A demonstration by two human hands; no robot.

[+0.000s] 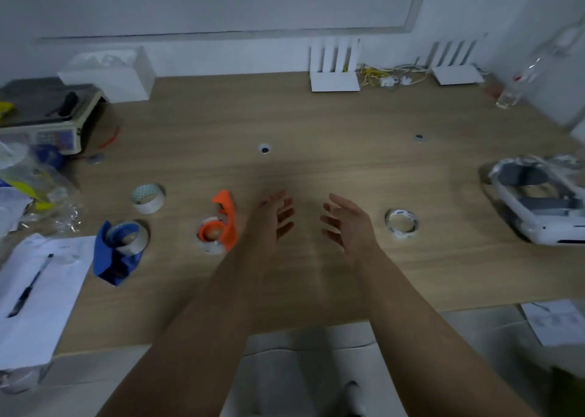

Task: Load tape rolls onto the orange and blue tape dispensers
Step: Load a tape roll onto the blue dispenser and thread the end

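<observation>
Head view: both grips spread wide, empty, mid-tabletop. Orange tape dispenser (221,223) lies just beside the left hand (276,218). The thin tape roll (401,223) lies near the right hand (348,223).

I see a matt wood-grain table (316,131). On it, the orange dispenser (225,222) looks like smooth plastic; left of it the blue dispenser (115,258) too, holding glossy clear tape (131,237). Further left lies white paper (41,290).
</observation>
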